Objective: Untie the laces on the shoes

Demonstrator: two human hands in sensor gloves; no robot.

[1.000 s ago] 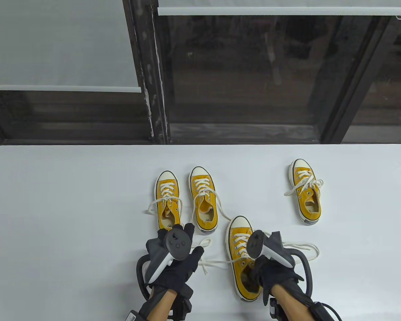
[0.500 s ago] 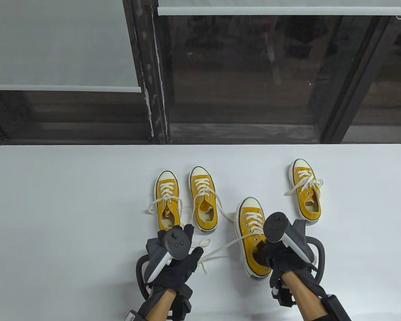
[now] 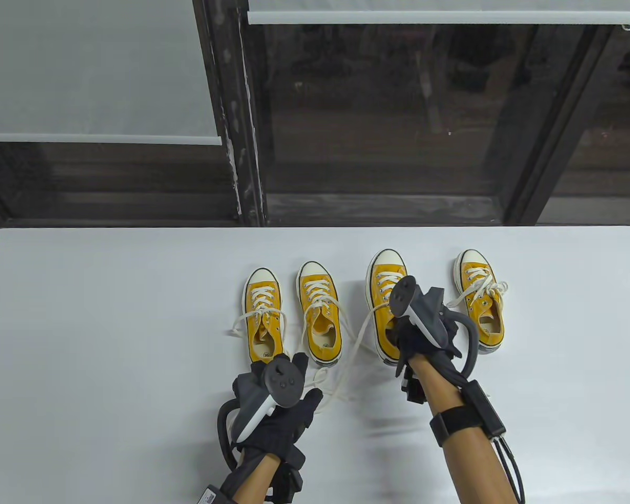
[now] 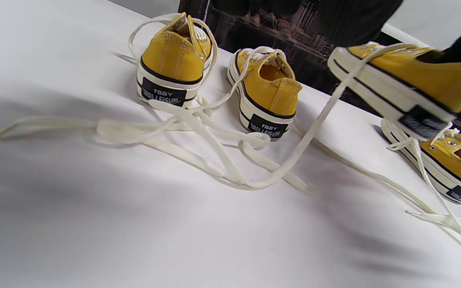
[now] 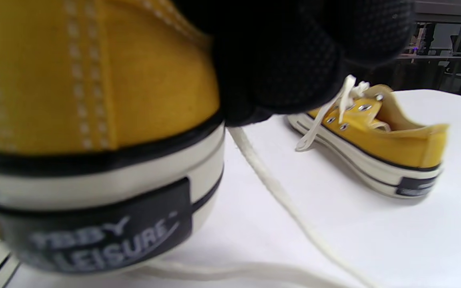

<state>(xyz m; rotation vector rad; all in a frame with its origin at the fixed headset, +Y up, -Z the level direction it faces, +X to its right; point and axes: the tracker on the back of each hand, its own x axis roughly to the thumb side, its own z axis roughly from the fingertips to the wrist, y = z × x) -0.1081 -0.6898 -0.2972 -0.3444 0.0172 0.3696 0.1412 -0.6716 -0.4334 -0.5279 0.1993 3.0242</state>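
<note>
Four yellow canvas shoes with cream laces are on the white table (image 3: 110, 315). My right hand (image 3: 401, 336) grips the third shoe (image 3: 382, 273) by its heel and holds it tilted off the table, as the left wrist view (image 4: 414, 76) shows. In the right wrist view my fingers (image 5: 294, 52) wrap its heel (image 5: 94, 100). Its loose lace (image 3: 358, 336) trails down toward my left hand (image 3: 305, 379), which is over the table with fingers spread and holds nothing. The rightmost shoe (image 3: 480, 299) still has a bow.
Two shoes (image 3: 264, 315) (image 3: 319, 310) stand side by side at centre left, laces loose and tangled on the table (image 4: 198, 132) in front of them. The table's far edge meets a dark window frame (image 3: 252, 210).
My right hand has carried the shoe from the front of the table away from me to beside the rightmost shoe, dragging its lace along. My left hand has barely moved.
</note>
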